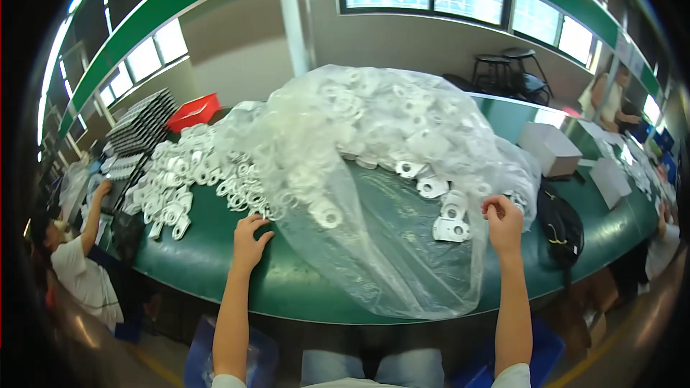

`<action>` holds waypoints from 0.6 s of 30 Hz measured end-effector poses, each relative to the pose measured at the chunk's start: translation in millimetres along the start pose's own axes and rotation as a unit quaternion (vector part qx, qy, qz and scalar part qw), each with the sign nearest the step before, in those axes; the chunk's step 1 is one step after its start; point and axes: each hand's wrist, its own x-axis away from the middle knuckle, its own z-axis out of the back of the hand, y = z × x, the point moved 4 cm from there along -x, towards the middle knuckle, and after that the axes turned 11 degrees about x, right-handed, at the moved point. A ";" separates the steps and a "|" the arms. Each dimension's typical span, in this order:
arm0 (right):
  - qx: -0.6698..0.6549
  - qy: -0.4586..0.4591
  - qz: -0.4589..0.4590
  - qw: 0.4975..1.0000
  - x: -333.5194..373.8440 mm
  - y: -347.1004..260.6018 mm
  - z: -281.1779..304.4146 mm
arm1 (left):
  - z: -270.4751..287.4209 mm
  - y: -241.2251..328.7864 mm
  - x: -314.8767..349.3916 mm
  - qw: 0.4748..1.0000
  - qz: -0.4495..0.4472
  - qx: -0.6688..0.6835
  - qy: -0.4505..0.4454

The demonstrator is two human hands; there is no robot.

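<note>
A large clear plastic bag (402,273) full of white flat parts with round holes (345,104) spreads over the green table in front of me. Its mouth lies toward me, and a few white parts (451,226) show there. My right hand (504,224) is closed at the right edge of the bag, with its fingertips pinching the film. At the near edge of the loose white parts (244,187), left of the bag, is my left hand (249,243). Its thumb stands apart from the fingers, and the fingertips reach the closest pieces.
More loose parts (172,187) are heaped at the left, before stacked dark trays (142,123) and a red bin (192,112). On the right are a black bag (560,223) and a white box (549,148). People work at both ends of the green table (215,273).
</note>
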 end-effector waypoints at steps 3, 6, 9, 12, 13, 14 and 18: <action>0.008 0.019 -0.025 0.999 6.8 12.6 21.7 | -2.8 -7.2 1.6 1.000 0.000 0.012 0.025; 0.036 0.019 -0.030 0.999 15.3 23.3 34.3 | -3.8 -2.3 -0.1 0.982 0.137 0.110 0.076; 0.120 0.115 -0.065 0.984 15.2 32.8 44.1 | 4.2 -12.2 9.6 0.986 0.098 0.070 0.111; 0.276 0.122 -0.030 0.953 6.6 69.0 40.0 | 5.0 -32.3 15.5 0.990 0.065 0.028 0.119; 0.317 0.108 -0.007 0.942 3.6 85.7 36.5 | 3.3 -31.9 14.7 0.990 0.073 0.038 0.117; 0.320 0.110 -0.008 0.941 0.8 92.3 35.3 | 2.7 -30.9 13.3 0.989 0.081 0.047 0.116; 0.446 0.016 -0.103 0.889 -10.0 113.7 31.6 | 7.6 -24.8 13.1 0.977 0.124 0.083 0.154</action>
